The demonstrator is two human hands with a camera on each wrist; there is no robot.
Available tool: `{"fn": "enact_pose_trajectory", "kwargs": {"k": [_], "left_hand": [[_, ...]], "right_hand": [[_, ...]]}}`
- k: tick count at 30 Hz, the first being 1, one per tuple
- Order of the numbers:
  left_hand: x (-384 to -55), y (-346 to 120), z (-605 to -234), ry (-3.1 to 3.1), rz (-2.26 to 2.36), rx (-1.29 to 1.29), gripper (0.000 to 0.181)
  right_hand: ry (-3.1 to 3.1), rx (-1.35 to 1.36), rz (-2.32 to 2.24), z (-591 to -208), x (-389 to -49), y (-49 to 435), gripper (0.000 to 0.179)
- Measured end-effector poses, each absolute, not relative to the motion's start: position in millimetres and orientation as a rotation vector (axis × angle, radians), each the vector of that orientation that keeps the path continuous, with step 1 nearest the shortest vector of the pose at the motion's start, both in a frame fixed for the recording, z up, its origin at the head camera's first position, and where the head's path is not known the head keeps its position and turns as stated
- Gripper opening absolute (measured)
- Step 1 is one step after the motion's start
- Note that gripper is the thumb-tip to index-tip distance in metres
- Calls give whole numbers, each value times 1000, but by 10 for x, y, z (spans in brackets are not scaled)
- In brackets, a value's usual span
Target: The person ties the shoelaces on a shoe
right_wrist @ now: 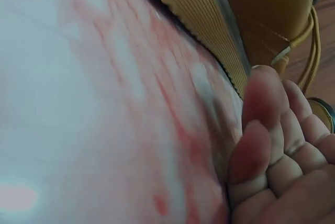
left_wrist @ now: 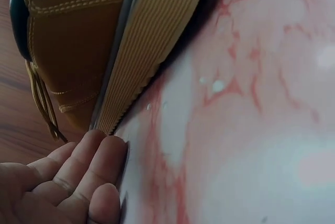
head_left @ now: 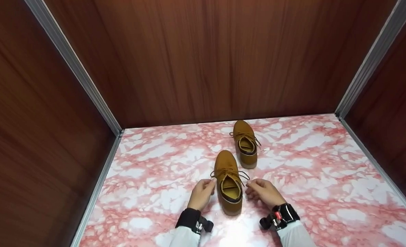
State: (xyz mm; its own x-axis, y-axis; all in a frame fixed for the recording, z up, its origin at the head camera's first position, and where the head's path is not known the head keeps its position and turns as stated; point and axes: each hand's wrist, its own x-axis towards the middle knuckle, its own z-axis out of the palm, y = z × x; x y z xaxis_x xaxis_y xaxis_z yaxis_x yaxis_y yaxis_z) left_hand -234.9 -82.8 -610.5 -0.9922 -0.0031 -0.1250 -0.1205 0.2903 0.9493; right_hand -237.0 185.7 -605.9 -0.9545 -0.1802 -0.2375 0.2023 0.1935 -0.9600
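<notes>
A tan lace-up shoe [head_left: 225, 159] stands upright between my hands, toe pointing away and its laces tied in a bow. My left hand [head_left: 201, 195] is beside its left side, fingers loosely bent, fingertips near the left lace loop. In the left wrist view, that loop [left_wrist: 42, 98] hangs free above the fingers, which are right by the ribbed sole [left_wrist: 152, 30]. On the other side is my right hand [head_left: 266, 192], thumb and forefinger close to the right loop's end. The right wrist view shows relaxed fingers [right_wrist: 261, 96] at the sole's edge, with the lace [right_wrist: 316, 41] beyond them.
A matching tan shoe [head_left: 241, 127] stands farther back, slightly to the right, also laced. Both are on a red-and-white marbled surface [head_left: 154, 192]. Brown wood-grain panels [head_left: 203, 61] with metal edge strips [head_left: 82, 75] enclose the back and sides.
</notes>
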Motion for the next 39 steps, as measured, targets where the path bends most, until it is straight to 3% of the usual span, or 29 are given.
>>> {"fn": "enact_pose_trajectory", "kwargs": {"k": [6, 15, 30, 39], "left_hand": [[-2334, -755, -6097, 2424, 1782, -48, 54], [-2304, -716, -6172, 2458, 1769, 82, 45], [-2270, -774, -6213, 2443, 1764, 141, 47], [-2254, -809, -6216, 2416, 1744, 198, 48]], "right_hand": [[2206, -97, -1810, -6097, -2333, 1792, 45], [2265, -245, -1714, -6113, -2331, 1828, 46], [2238, -311, -1593, -6086, -2361, 1845, 45], [2183, -560, -1564, -6117, -2345, 1879, 48]]}}
